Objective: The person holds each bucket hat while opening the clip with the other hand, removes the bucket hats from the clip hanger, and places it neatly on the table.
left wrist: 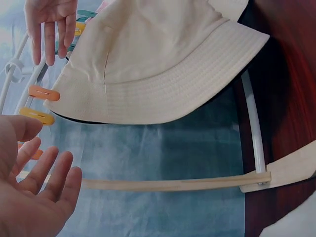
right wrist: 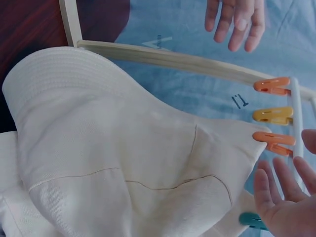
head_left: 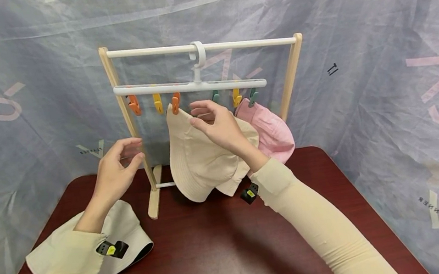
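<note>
the right hand (head_left: pixel 218 127), loosely spread and empty, hovers by the beige hat (head_left: pixel 202 162), which hangs from the hanger (head_left: pixel 151 89) by an orange clip (head_left: pixel 176 103). the left hand (head_left: pixel 116 171), also empty, fingers apart, is near the post (head_left: pixel 130 126). a pale hat (head_left: pixel 125 228) lies on the tabletop (head_left: pixel 218 257).

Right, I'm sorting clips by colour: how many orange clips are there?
2: one orange clip at the left end of the hanger, another orange clip gripping the front cream hat.
</note>
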A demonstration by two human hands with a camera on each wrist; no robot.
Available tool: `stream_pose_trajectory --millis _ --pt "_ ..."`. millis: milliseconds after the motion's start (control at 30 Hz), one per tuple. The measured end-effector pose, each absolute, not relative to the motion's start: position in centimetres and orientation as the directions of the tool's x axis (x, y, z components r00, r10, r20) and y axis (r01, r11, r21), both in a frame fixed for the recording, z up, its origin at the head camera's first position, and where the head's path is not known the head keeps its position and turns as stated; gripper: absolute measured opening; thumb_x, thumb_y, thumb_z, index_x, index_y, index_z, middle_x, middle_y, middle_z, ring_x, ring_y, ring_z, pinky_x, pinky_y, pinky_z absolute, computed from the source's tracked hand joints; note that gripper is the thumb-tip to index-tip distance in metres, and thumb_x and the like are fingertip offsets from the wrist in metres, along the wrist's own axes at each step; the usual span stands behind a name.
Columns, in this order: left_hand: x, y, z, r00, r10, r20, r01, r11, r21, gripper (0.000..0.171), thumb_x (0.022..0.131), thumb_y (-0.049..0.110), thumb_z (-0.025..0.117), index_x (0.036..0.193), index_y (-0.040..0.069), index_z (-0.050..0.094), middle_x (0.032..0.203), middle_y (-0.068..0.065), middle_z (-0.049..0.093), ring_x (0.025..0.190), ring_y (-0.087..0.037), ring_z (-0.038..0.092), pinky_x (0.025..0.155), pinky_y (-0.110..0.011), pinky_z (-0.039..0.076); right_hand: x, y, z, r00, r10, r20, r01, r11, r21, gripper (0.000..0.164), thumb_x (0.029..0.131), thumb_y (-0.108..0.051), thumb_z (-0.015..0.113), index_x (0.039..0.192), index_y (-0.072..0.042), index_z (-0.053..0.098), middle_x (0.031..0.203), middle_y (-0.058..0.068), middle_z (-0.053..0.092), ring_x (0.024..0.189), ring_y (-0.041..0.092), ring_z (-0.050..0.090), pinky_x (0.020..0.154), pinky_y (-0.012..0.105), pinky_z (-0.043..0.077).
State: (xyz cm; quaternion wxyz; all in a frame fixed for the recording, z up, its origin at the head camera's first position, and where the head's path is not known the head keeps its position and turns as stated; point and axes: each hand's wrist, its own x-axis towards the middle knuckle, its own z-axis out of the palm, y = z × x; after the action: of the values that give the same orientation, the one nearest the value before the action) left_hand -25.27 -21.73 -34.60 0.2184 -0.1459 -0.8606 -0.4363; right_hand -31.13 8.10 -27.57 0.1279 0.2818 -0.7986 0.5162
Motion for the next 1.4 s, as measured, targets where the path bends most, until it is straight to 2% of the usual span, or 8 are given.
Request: stream_pose_trajectory --millis 267,300,433,633,933,1167,1400 --pt "-26.1 -20.8 -34.4 -0.857 0.072 0.510 0.462 0.543 0.701 0.041 0.109 0.028 0.063 0.148 0.018 0.057 0.145 -0.007 0.064 0.127 -0.026 0.063 0.105 -0.053 0.049 -31.0 8.6 -27.5 -0.807 -0.320 0.497 -0.585 0.316 -0.747 0.041 0.104 -0.020 0.071 0.144 -0.014 0.063 0.134 0.011 0.071 0.120 0.024 0.070 0.104 0.034 0.055" --pt "-26.2 -20.8 -34.4 -0.856 0.075 0.511 0.465 0.541 0.701 0.042 0.109 0.028 0.063 0.149 0.017 0.057 0.145 -0.009 0.063 0.127 -0.027 0.063 0.105 -0.049 0.050 -31.0 8.7 -27.5 -0.808 -0.319 0.495 -0.583 0.319 -0.747 0.040 0.105 -0.021 0.070 0.144 -0.015 0.063 0.135 0.011 0.070 0.120 0.023 0.070 0.104 0.034 0.054" --pt "-26.3 -20.6 -34.4 -0.858 0.085 0.506 0.467 0.537 0.702 0.044 0.109 0.031 0.062 0.150 0.014 0.055 0.146 -0.010 0.062 0.128 -0.028 0.062 0.106 -0.047 0.049 -31.0 8.8 -27.5 -0.810 -0.316 0.493 -0.580 0.316 -0.751 0.041 0.105 -0.020 0.071 0.144 -0.015 0.063 0.136 0.012 0.070 0.121 0.023 0.069 0.105 0.035 0.055" --pt "-27.0 -20.2 -34.6 -0.851 0.079 0.518 0.475 0.533 0.700 0.044 0.109 0.031 0.062 0.150 0.013 0.056 0.146 -0.008 0.062 0.128 -0.029 0.062 0.108 -0.055 0.049 -31.2 8.8 -27.5 -0.807 -0.313 0.500 -0.584 0.304 -0.753 0.041 0.104 -0.019 0.072 0.144 -0.013 0.064 0.134 0.010 0.071 0.121 0.023 0.070 0.106 0.036 0.054" --pt "-28.8 -18.8 -34.3 -0.847 0.072 0.527 0.490 0.490 0.721 0.042 0.108 0.027 0.064 0.148 0.016 0.057 0.146 -0.009 0.062 0.129 -0.030 0.063 0.109 -0.052 0.049 -31.4 8.9 -27.5 -0.810 -0.310 0.497 -0.580 0.306 -0.755 0.040 0.104 -0.021 0.071 0.143 -0.015 0.064 0.137 0.014 0.069 0.123 0.023 0.068 0.107 0.032 0.053" --pt "-30.1 -17.7 -33.9 -0.854 0.067 0.517 0.482 0.476 0.735 0.046 0.108 0.030 0.064 0.150 0.014 0.054 0.149 -0.012 0.059 0.133 -0.032 0.061 0.109 -0.052 0.049 -31.4 8.8 -27.3 -0.809 -0.312 0.498 -0.582 0.307 -0.753 0.041 0.104 -0.020 0.071 0.144 -0.013 0.063 0.138 0.015 0.069 0.124 0.025 0.068 0.108 0.036 0.052" --pt "-31.3 -17.3 -34.2 -0.852 0.032 0.523 0.476 0.464 0.747 0.047 0.107 0.024 0.065 0.150 0.009 0.053 0.148 -0.012 0.060 0.133 -0.035 0.061 0.110 -0.054 0.049 -31.6 8.7 -27.3 -0.811 -0.315 0.493 -0.580 0.320 -0.749 0.042 0.105 -0.019 0.070 0.145 -0.012 0.062 0.138 0.015 0.068 0.125 0.026 0.067 0.108 0.036 0.052"
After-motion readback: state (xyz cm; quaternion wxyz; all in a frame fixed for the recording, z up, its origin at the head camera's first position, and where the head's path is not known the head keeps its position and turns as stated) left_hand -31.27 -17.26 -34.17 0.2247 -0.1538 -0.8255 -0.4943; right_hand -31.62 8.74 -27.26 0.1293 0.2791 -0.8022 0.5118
